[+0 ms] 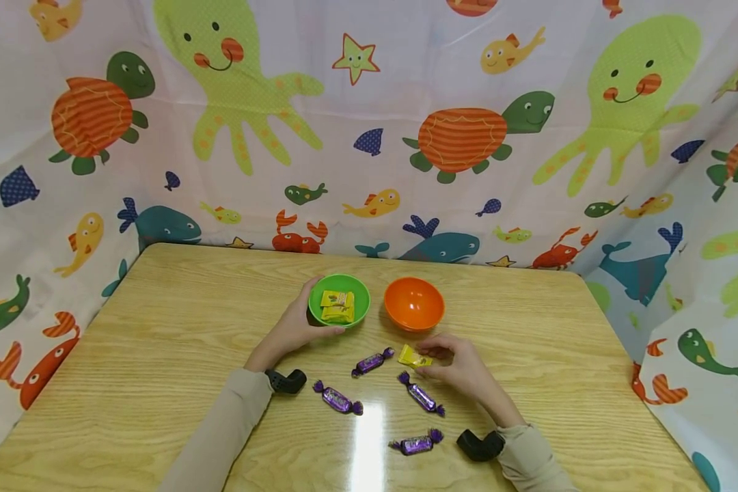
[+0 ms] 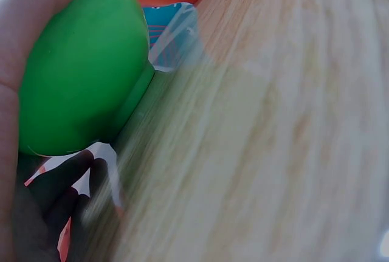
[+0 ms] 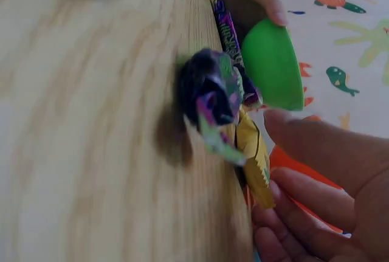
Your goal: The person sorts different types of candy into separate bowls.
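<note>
My left hand [image 1: 301,321] holds a green bowl [image 1: 313,316] at its left side, with the thumb along the near rim. Inside the bowl lie yellow-wrapped candies [image 1: 338,307]. My right hand [image 1: 458,362] pinches another yellow candy [image 1: 409,356] low over the table, in front of an orange bowl [image 1: 414,304]. In the right wrist view, thumb and fingers come around the yellow candy [image 3: 254,158]. The left wrist view shows the green bowl [image 2: 85,67] with its base on the tabletop.
Several purple-wrapped candies lie about: one [image 1: 372,362] below the green bowl, one [image 1: 338,400] by the left wrist, one [image 1: 421,398] beside the right hand, one [image 1: 417,445] nearest the front. A patterned curtain [image 1: 369,102] hangs behind the wooden table [image 1: 215,301].
</note>
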`<state>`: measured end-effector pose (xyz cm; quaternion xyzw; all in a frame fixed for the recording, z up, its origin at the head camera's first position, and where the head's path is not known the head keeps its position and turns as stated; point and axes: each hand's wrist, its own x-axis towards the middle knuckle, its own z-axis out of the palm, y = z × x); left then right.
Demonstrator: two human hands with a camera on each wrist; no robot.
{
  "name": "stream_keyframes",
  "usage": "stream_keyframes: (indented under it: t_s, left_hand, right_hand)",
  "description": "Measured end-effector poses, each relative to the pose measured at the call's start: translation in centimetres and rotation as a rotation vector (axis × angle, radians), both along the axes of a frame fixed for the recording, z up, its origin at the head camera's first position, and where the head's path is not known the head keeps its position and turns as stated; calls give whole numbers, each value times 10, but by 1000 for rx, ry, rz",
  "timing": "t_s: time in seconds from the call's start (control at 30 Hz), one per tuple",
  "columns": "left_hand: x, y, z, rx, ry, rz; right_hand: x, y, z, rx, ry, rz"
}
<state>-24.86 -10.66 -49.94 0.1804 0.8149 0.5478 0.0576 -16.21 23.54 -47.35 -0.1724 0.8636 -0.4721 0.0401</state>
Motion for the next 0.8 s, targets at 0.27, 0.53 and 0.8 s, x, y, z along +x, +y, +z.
stream_keyframes:
  t_s: [0.27,0.53,0.8]
  left_hand:
    - [12,2,21,6,0,-10]
    - [0,-1,-3,15,15,3]
    - [-1,-2,-4,19,9,5]
  right_hand:
    - [0,7,-11,2,39,66]
    - [0,7,-23,-7,232,89]
    - [1,6,-26,-35,298,86]
